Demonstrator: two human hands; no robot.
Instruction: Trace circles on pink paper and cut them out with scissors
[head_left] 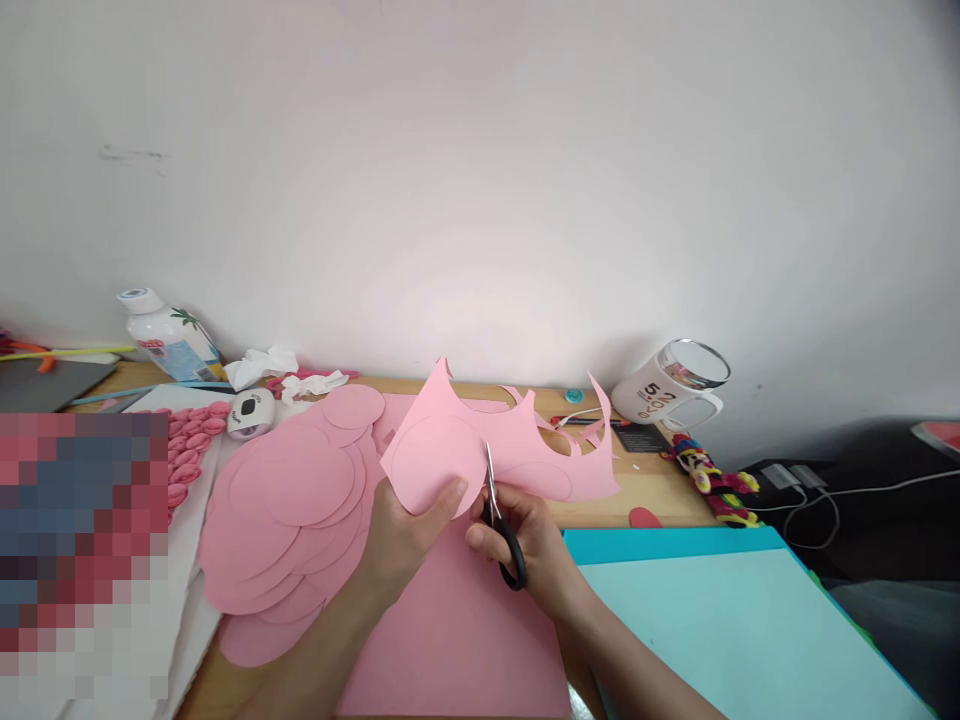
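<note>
My left hand (409, 535) grips a pink paper sheet (442, 450) with circles drawn on it, its thumb lying on top near a circle's lower edge. Curved pieces are cut out of the sheet's upper right side. In my right hand (521, 535) is a pair of scissors (511, 555) with black handles, fingers through the loops. The blades point up at the right edge of the drawn circle, against the paper. A pile of cut pink paper circles (277, 530) lies left of my hands. Beneath them is a larger pink sheet (465, 640).
A white mug (667, 385) and a small doll-like figure (712, 480) stand at the right, by a light blue board (720, 620). A white bottle (172, 335), crumpled tissues (262, 367) and a white device (251, 412) are at the back left. The wall rises behind.
</note>
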